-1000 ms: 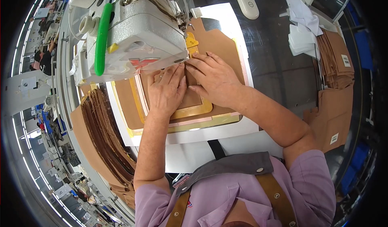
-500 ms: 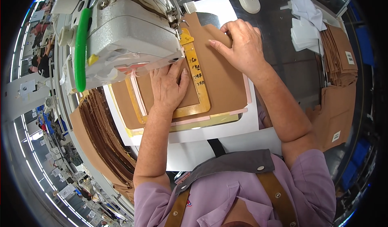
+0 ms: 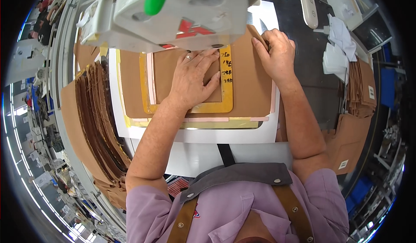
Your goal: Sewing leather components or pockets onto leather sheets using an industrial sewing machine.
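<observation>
Under the sewing machine head [image 3: 182, 22] lies a brown fabric panel [image 3: 255, 87], with a flat yellow frame-shaped template [image 3: 227, 87] on top of it. My left hand [image 3: 193, 80] rests flat on the brown fabric inside the template, fingers stretched toward the machine. At the panel's far right edge, my right hand [image 3: 279, 54] pinches the fabric between thumb and fingers, and the edge there is curled up. The machine head hides the template's far side and the needle area.
A white sheet [image 3: 199, 137] lies beneath the work. Stacked brown fabric pieces [image 3: 93, 126] stand at the left. More brown pieces [image 3: 362, 89] and white cloths [image 3: 340, 39] are at the right. A white wand-like device [image 3: 307, 4] hangs at the top right.
The whole view has shifted, so the machine head now covers more of the work. My right hand's thumb and fingers have drawn together on the panel's edge. My left hand stays on the fabric.
</observation>
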`<state>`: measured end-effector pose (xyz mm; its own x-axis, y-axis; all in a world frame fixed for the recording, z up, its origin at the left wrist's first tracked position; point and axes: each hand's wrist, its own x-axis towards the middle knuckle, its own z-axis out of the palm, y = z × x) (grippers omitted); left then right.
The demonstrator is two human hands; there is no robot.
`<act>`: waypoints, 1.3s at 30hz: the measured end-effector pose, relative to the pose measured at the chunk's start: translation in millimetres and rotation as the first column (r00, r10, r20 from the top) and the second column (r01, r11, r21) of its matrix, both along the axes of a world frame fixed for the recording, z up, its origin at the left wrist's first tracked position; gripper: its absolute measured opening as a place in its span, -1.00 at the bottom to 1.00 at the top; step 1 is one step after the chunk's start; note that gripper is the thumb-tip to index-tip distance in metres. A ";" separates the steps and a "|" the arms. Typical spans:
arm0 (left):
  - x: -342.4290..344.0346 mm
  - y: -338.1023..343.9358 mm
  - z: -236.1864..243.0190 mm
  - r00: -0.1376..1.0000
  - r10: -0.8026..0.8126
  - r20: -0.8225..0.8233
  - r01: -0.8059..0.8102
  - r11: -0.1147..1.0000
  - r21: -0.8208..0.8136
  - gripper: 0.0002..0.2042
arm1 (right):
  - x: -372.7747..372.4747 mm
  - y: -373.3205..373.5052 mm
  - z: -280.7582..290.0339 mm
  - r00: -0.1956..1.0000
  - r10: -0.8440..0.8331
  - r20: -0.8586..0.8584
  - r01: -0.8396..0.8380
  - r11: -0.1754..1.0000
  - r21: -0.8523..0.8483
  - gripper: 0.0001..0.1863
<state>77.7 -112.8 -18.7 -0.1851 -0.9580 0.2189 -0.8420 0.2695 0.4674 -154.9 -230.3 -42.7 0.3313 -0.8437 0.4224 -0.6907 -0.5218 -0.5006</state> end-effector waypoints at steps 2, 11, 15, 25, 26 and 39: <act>-0.1 2.4 0.6 1.000 0.010 0.014 -0.010 1.000 -0.001 -0.55 | 1.0 -0.2 -0.7 1.000 0.015 -0.006 -0.015 1.000 -0.020 -0.80; -2.8 5.2 4.1 0.999 0.025 0.031 -0.026 0.999 0.044 -0.52 | -1.5 1.2 2.4 0.997 -0.002 -0.074 0.007 0.998 0.060 -0.82; -0.4 7.1 1.8 0.996 0.039 0.074 -0.039 0.999 0.000 -0.58 | 6.6 21.7 17.7 0.993 0.086 0.083 -0.071 0.982 -0.176 -0.82; -0.6 8.5 -2.8 0.997 0.043 0.066 -0.040 0.998 -0.042 -0.64 | 17.4 97.9 35.9 0.731 0.665 -0.153 -0.674 0.739 -0.008 -0.78; 0.7 9.2 -3.6 0.996 0.046 0.073 -0.042 0.998 -0.049 -0.63 | 18.3 99.1 37.7 0.739 0.651 -0.176 -0.664 0.748 -0.021 -0.80; -2.9 25.4 12.8 0.994 -0.012 0.111 0.014 1.000 -0.017 -0.61 | 13.0 101.0 21.8 0.781 0.605 -0.154 -0.623 0.773 -0.123 -0.85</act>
